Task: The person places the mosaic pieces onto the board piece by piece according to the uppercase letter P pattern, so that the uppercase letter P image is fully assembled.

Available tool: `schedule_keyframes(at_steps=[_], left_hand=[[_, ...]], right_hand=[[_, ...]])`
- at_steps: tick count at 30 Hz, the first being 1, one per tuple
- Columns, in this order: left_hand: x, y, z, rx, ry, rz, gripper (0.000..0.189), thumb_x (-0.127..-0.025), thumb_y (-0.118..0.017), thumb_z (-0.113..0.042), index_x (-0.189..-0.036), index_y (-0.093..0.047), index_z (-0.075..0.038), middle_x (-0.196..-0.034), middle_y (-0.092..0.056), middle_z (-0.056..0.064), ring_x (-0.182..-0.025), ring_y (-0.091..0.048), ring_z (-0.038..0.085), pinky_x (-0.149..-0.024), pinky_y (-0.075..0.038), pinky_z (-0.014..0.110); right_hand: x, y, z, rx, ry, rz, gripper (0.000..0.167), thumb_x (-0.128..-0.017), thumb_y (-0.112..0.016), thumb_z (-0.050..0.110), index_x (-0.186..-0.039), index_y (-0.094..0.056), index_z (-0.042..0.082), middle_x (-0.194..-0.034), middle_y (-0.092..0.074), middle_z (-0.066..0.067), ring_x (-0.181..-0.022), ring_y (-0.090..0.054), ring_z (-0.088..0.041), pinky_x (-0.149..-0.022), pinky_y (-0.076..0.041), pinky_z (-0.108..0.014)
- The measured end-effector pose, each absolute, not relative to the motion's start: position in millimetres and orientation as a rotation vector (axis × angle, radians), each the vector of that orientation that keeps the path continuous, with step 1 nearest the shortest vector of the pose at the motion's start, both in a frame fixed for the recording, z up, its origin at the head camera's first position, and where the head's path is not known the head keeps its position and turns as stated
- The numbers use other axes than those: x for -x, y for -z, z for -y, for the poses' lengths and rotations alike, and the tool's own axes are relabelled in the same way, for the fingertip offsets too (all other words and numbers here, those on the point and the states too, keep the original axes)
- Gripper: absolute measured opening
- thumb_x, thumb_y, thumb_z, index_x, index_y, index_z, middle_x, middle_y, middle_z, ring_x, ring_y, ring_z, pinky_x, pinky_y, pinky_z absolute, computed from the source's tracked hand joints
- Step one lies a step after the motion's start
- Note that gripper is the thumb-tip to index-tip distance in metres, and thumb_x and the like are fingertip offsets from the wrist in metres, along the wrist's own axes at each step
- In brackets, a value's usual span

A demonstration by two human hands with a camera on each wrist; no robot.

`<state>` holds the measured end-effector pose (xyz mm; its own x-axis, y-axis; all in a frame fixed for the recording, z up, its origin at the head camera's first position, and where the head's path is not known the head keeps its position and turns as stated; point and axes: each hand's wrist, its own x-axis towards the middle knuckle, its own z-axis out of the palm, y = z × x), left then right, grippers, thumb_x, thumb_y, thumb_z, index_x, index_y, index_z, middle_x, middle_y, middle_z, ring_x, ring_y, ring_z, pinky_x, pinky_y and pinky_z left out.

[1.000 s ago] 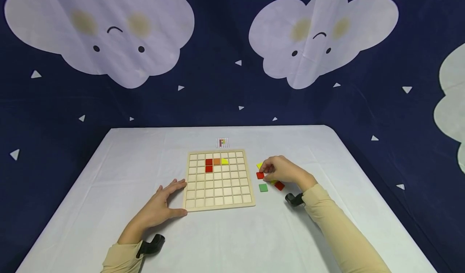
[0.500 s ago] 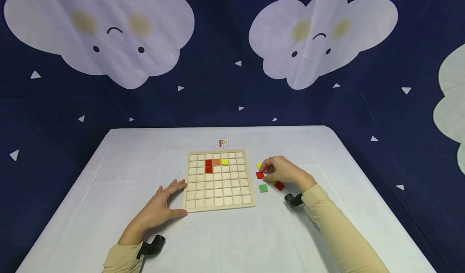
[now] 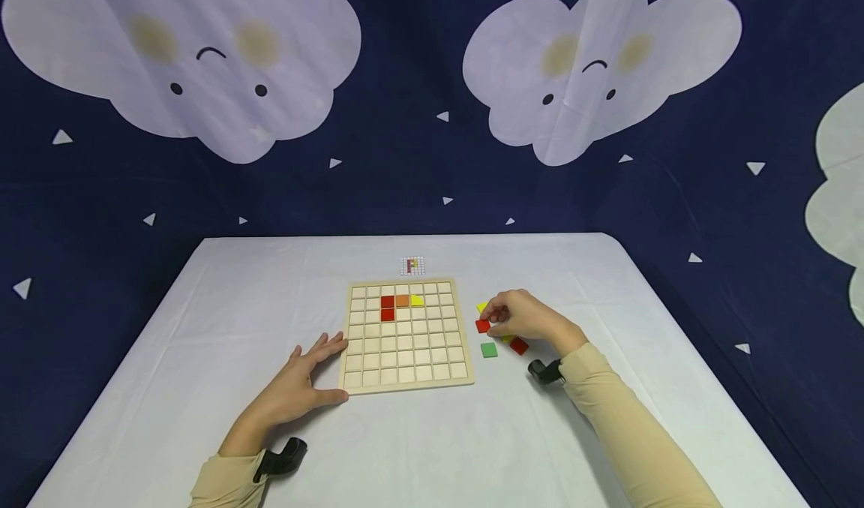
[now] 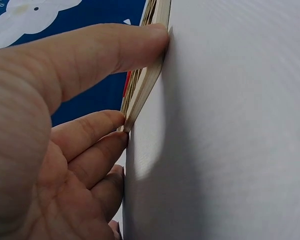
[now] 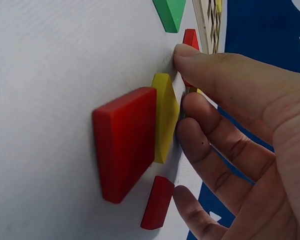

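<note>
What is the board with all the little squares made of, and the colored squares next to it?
The board looks like pale, unpainted wood: light tan with thin layered edges in the left wrist view. The loose red tile seems solid with a smooth, even coat of paint; painted wood or plastic, I cannot tell.

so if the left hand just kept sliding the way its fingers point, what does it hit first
The wooden grid board. The left hand lies flat on the table with its fingertips and thumb already against the board's left edge, as the left wrist view shows, so nothing stands between them; going on would simply push the board.
</note>
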<state>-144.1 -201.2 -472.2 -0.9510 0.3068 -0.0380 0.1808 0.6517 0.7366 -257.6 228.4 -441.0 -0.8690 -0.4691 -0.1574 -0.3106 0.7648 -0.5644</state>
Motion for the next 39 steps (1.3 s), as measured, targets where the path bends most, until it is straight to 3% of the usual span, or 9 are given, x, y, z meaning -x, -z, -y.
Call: schedule_keyframes(at_steps=[9, 20, 39], left_hand=[[142.8, 471.6, 200.6, -0.396, -1.183, -2.697, 0.088, -0.079, -0.094, -0.022, -0.156, -0.055, -0.007, -0.173, -0.039, 0.015, -0.165, -0.022, 0.046, -0.132, 0.000, 0.074], [142.5, 473.1, 200.7, -0.403, -1.181, -2.702, 0.088, -0.078, -0.094, -0.023, -0.156, -0.055, -0.006, -0.173, -0.039, 0.015, -0.165, -0.022, 0.046, -0.132, 0.001, 0.074], [142.3, 473.8, 199.7, -0.377, -1.156, -2.703, 0.090, -0.078, -0.095, -0.024, -0.157, -0.054, -0.007, -0.174, -0.038, 0.013, -0.165, -0.021, 0.044, -0.132, 0.002, 0.073]], right_hand=[[257.5, 440.6, -226.0, 0.603, 0.797, -2.666, 0.021, -0.089, -0.087, 0.012, -0.108, -0.079, 0.008, -0.102, -0.075, -0.001, -0.091, -0.066, -0.011, -0.085, -0.059, -0.028], [254.2, 429.3, -206.1, 0.662, 0.901, -2.659, 0.021, -0.093, -0.084, 0.012, -0.113, -0.078, 0.008, -0.111, -0.079, -0.003, -0.103, -0.075, -0.016, -0.100, -0.063, -0.041], [257.5, 424.0, -136.6, 0.836, 0.961, -2.665, 0.021, -0.093, -0.084, 0.014, -0.113, -0.080, 0.009, -0.112, -0.078, -0.003, -0.103, -0.070, -0.019, -0.098, -0.063, -0.042]])
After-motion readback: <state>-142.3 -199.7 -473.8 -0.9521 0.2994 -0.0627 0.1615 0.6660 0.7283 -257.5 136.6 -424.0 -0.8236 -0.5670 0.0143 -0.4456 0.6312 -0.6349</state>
